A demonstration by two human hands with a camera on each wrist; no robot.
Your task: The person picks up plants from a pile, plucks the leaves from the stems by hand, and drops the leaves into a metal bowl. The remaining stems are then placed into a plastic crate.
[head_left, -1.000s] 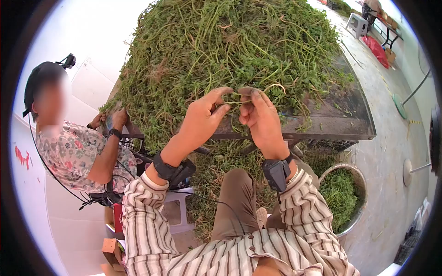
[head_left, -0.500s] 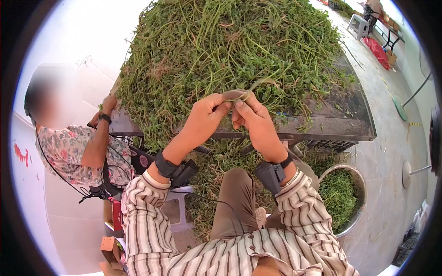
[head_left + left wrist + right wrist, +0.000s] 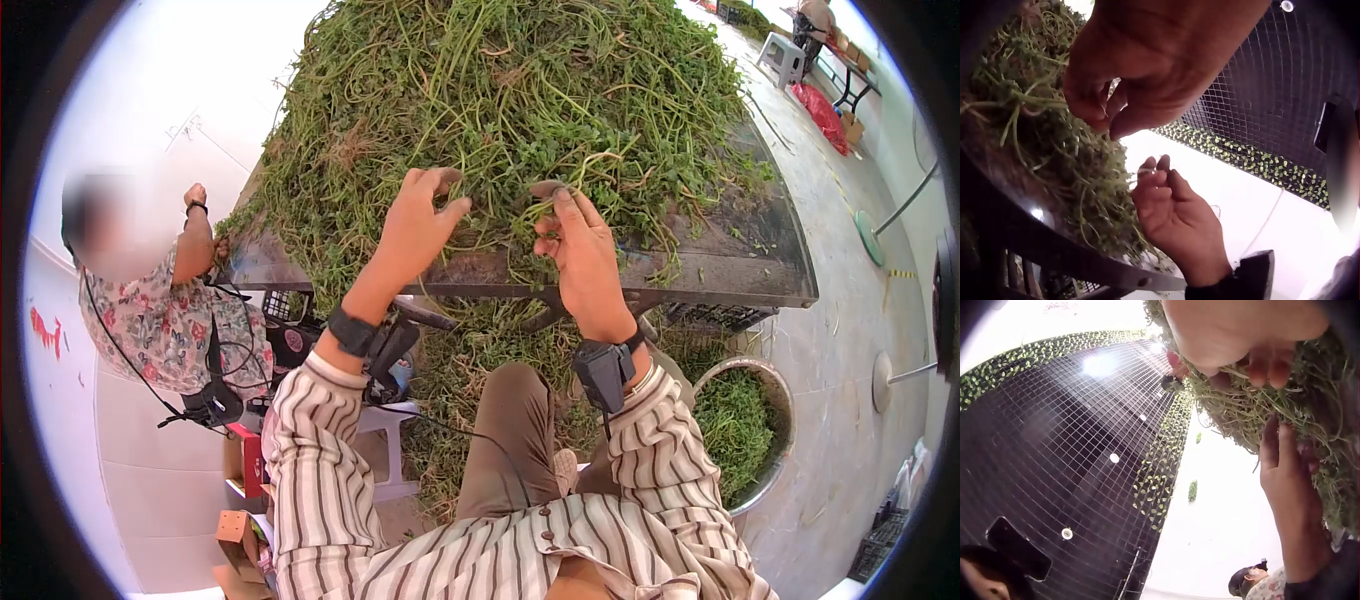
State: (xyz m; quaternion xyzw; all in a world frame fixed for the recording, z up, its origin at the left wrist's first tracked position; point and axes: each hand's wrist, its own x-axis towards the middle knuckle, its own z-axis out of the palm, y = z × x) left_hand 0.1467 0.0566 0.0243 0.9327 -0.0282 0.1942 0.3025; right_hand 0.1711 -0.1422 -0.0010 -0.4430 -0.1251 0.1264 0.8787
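Note:
In the head view, my left hand (image 3: 412, 232) hovers over the near edge of a large heap of green stems (image 3: 480, 110), its thumb and fingers apart with nothing visibly held. To its right, my right hand (image 3: 588, 265) pinches a green stem (image 3: 600, 160) between thumb and fingers. The left wrist view has the left hand (image 3: 1141, 69) close up and the right hand (image 3: 1182, 219) below. Close up in the right wrist view is the right hand (image 3: 1241, 331); the left hand (image 3: 1291, 494) is lower down, beside the stems (image 3: 1235, 419).
The heap covers much of a dark table (image 3: 740, 285). A metal-rimmed tub (image 3: 785, 400) of greens stands at the right. Another person (image 3: 160, 325) sits at the left. More stems (image 3: 450, 470) lie under the table, near a light stool (image 3: 395, 485).
My hands, which were close together at a stem, have moved apart; the left has let go and shifted left. The other person's arm has risen.

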